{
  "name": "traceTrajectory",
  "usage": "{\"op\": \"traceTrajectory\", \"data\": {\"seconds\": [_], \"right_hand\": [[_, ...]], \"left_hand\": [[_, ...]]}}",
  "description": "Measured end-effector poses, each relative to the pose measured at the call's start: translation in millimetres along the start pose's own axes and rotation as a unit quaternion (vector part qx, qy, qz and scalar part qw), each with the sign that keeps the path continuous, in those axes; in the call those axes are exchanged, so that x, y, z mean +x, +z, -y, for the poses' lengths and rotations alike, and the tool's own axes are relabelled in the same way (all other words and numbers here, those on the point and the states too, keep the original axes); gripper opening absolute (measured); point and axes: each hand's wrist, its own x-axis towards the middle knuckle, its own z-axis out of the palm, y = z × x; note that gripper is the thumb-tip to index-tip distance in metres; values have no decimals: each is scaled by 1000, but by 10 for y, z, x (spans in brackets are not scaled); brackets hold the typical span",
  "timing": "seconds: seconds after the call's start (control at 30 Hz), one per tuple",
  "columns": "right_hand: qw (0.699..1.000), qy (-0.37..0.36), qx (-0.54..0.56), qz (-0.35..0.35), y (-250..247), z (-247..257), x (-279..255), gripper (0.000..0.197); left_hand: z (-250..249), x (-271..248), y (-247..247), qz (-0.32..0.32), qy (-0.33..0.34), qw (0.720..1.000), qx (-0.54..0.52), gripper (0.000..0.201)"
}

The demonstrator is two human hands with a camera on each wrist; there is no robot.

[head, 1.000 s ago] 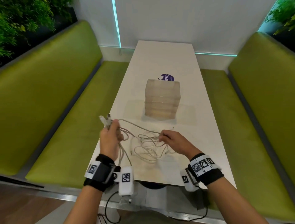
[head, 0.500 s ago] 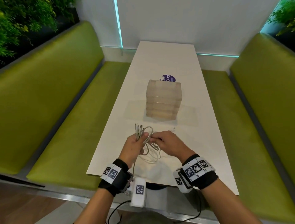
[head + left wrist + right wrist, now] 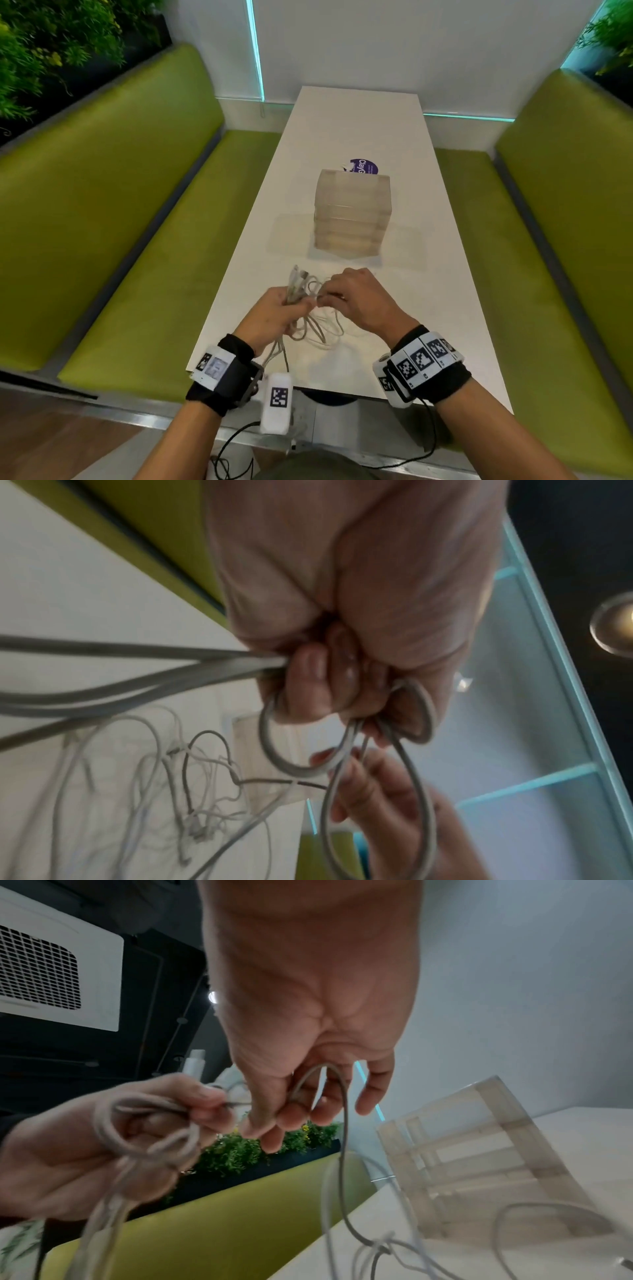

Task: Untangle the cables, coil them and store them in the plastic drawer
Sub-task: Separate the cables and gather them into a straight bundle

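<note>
A tangle of pale grey cables (image 3: 317, 330) lies near the front edge of the white table (image 3: 356, 126). My left hand (image 3: 274, 315) grips a bundle of cable loops (image 3: 346, 748) in a fist, with plug ends (image 3: 297, 279) sticking up past its fingers. My right hand (image 3: 356, 301) is close beside it and pinches one cable strand (image 3: 337, 1096) between thumb and fingers. The translucent plastic drawer unit (image 3: 352, 212) stands mid-table beyond both hands, its drawers closed.
A purple round sticker (image 3: 364, 167) lies behind the drawer unit. Green benches (image 3: 113, 219) flank the table on both sides, the other bench (image 3: 561, 240) at the right. Loose cable loops (image 3: 394, 1242) trail on the table under my right hand.
My left hand has moved right with its cable bundle, from the table's left edge to meet my right hand. The spread-out tangle has gathered into a tighter bunch between the hands.
</note>
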Motion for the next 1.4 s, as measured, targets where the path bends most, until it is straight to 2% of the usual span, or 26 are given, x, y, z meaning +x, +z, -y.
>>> {"op": "traceTrajectory", "data": {"seconds": [0.1, 0.17, 0.27, 0.37, 0.47, 0.57, 0.63, 0.7, 0.77, 0.87, 1.0, 1.07, 1.2, 1.3, 1.4], "right_hand": [[996, 24, 71, -42, -34, -199, -1, 15], [989, 85, 116, -43, -5, -424, -44, 18], [963, 159, 211, -54, 14, -653, -140, 24], [959, 155, 225, -75, 1, -627, -149, 22], [963, 107, 232, -84, -7, -487, -82, 18], [981, 46, 177, -67, 39, -336, -32, 16], [986, 25, 157, -53, 59, -243, -9, 15], [988, 14, 148, -46, 36, -183, 7, 15], [989, 10, 147, -32, 0, -159, 10, 16], [988, 4, 154, -14, -10, -160, -19, 21], [987, 4, 160, 11, -5, -155, -33, 21], [987, 8, 156, 26, -13, -160, -18, 19], [992, 43, 97, 65, 35, -282, 10, 16], [994, 91, 45, 46, 121, -543, -71, 17], [990, 116, 82, 12, 164, -674, -175, 20]], "left_hand": [[-73, -29, -155, -76, 37, 989, -118, 29], [-145, -49, -301, -121, 66, 967, -212, 32], [-198, -99, -473, -176, 94, 946, -256, 31], [-107, -91, -464, -200, 84, 952, -217, 34], [3, -17, -267, -209, 41, 970, -113, 25], [101, 78, -9, -167, 37, 985, -24, 17], [140, 121, 123, -125, 48, 991, 11, 18], [150, 137, 193, -108, 54, 992, 30, 25], [146, 140, 211, -123, 63, 990, 37, 28], [163, 133, 191, -150, 78, 984, 47, 20], [173, 90, 175, -106, 95, 989, 39, 9], [154, 63, 169, -101, 103, 988, 51, 10], [47, 31, 107, -173, 137, 975, 37, 10], [-23, 31, -105, -261, 139, 955, -10, 16], [21, 51, -313, -281, 131, 951, -4, 25]]}}
